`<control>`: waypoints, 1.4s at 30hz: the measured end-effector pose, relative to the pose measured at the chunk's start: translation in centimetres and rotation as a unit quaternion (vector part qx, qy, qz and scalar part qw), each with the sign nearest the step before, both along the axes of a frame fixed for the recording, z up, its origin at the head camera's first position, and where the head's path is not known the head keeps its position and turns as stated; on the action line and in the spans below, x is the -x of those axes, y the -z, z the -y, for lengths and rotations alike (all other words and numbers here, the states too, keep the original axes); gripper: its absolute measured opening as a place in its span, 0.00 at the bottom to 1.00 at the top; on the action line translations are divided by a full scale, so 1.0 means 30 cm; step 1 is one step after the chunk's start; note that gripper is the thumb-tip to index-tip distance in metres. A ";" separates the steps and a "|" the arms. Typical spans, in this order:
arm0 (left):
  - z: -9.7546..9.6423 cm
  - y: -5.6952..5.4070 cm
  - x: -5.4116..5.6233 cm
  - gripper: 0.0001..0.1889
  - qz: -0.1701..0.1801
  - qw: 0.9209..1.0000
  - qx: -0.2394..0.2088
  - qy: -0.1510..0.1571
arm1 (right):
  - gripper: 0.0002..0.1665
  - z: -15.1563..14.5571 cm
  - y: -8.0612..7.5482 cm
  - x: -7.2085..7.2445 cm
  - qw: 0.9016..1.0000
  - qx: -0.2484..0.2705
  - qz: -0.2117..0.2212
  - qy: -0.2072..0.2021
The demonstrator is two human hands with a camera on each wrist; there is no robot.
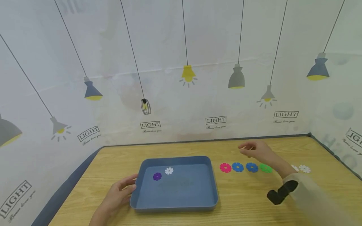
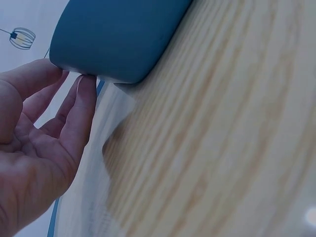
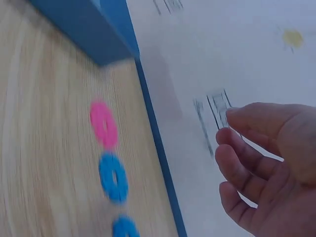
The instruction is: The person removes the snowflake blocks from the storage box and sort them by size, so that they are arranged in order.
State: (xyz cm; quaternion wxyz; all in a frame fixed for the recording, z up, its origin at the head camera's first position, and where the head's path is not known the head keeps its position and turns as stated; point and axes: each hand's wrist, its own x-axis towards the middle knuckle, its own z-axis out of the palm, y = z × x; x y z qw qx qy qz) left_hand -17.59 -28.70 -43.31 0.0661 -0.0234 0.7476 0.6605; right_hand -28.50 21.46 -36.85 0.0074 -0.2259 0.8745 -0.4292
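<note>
My left hand (image 1: 120, 193) touches the outer left wall of a blue-grey rectangular tray (image 1: 175, 208). In the left wrist view its fingertips meet the tray's lower edge (image 2: 113, 44), and no finger reaches inside. A purple notched disc (image 1: 157, 176) and a white notched disc (image 1: 169, 170) lie in the tray. My right hand (image 1: 257, 150) hovers above the table behind a row of discs, its fingers loosely bent around nothing. That row has a pink disc (image 1: 225, 167), two blue discs (image 1: 238, 167), a green disc (image 1: 266, 168) and white discs (image 1: 304, 169); my right forearm hides part of it.
The wooden table (image 1: 240, 197) ends at a dark edging along a white wall (image 1: 181, 110) printed with hanging lamps. A black strap with a small device (image 1: 282, 192) sits on my right wrist. The row lies to the right of the tray.
</note>
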 end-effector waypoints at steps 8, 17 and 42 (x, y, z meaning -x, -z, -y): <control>0.002 0.000 -0.003 0.28 0.001 1.000 -0.001 -0.002 | 0.15 0.311 -0.020 0.013 0.990 0.024 0.029 -0.136; 0.006 0.007 -0.001 0.28 0.000 1.000 -0.007 -0.001 | 0.12 0.554 -0.005 0.044 0.976 -0.035 0.041 -0.209; 0.004 0.001 0.002 0.28 0.005 1.000 -0.009 0.002 | 0.18 0.790 0.115 0.089 0.975 -0.061 0.115 -0.182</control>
